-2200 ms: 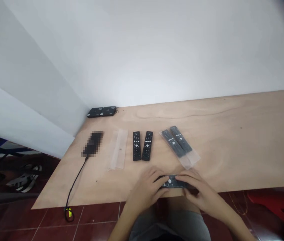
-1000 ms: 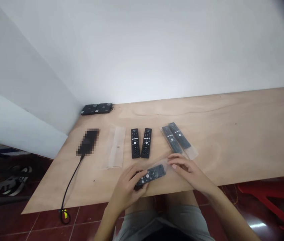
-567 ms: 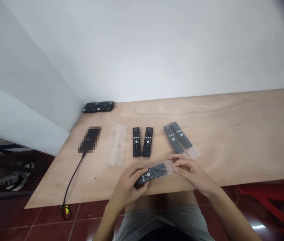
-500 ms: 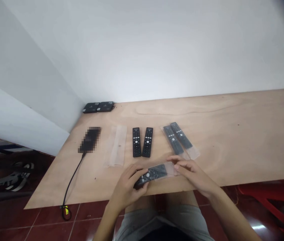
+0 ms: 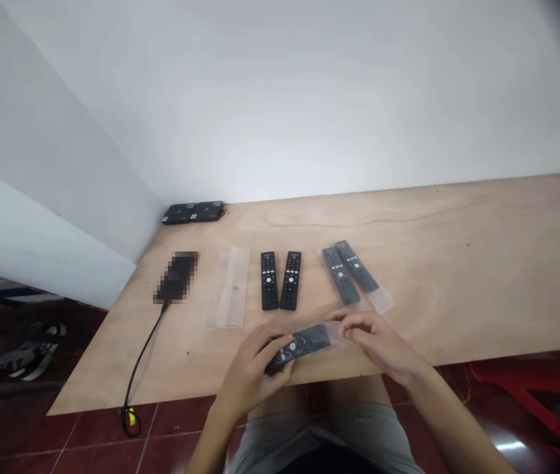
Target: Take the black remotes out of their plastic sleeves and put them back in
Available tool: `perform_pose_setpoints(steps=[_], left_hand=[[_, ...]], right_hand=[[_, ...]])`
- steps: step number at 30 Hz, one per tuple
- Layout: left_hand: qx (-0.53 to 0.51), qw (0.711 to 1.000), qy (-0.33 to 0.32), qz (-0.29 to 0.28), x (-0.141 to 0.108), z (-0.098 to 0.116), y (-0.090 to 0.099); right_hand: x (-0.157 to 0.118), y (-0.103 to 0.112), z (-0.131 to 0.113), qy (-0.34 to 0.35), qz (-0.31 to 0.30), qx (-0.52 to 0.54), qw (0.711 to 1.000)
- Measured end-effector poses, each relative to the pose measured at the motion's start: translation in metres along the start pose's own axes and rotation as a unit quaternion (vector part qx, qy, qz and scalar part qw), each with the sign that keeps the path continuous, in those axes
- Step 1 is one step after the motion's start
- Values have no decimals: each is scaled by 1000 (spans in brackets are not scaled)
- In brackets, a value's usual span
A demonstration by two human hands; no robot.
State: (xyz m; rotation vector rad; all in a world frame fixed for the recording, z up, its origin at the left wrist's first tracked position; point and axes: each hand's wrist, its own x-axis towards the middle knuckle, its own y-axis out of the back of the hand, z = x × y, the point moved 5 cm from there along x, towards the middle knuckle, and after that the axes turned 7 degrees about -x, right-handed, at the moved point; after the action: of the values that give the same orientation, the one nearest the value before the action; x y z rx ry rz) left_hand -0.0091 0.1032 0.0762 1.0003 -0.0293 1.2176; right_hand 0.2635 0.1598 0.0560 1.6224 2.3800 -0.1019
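My left hand [image 5: 253, 365] is closed around the near end of a black remote control [image 5: 309, 341], which lies inside a clear plastic sleeve. The sleeve's loose end [image 5: 335, 334] sticks out past the remote on the right. There my right hand [image 5: 381, 342] pinches the plastic between thumb and fingers. Two bare remotes [image 5: 269, 282] stand side by side just beyond my left hand. Beyond my right hand lie two more remotes [image 5: 356, 266] in sleeves, tilted and partly overlapping.
Flat plastic sleeves [image 5: 230, 289] rest left of the bare remotes. Farther left is a blurred-out dark device [image 5: 177, 278] with a black cable [image 5: 140, 355] hanging over the table edge. Two black boxes [image 5: 207, 211] sit by the wall. A red chair [image 5: 522, 395] is at the right.
The fingers of my right hand have drawn in and closed on the sleeve's loose end. My left hand keeps its hold on the remote, nearly unmoved.
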Motion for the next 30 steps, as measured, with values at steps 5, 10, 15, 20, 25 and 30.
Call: perform_pose_setpoints(steps=[5,10,15,20,25,30], left_hand=[[8,1000,-6,5,0,0,0],[9,1000,-4,22,1,1,2],[-1,1000,-9,11,0,2,1],[0,1000,-12,7,-3,-1,0],[-4,1000,-5,-5,-2,-2,3],[-6,1000,12,-10,-8,-6,8]], right_hand=[[4,-4,-4,-16,29,-31,999],[6,-12,0,-22,7,-15,1000],[5,-17,6,-13,10,-18,1000],[7,-28,1,0,5,-51,999],[6,-28,0,2,15,-33,999],[2,-9,12,-31,63,26,997]])
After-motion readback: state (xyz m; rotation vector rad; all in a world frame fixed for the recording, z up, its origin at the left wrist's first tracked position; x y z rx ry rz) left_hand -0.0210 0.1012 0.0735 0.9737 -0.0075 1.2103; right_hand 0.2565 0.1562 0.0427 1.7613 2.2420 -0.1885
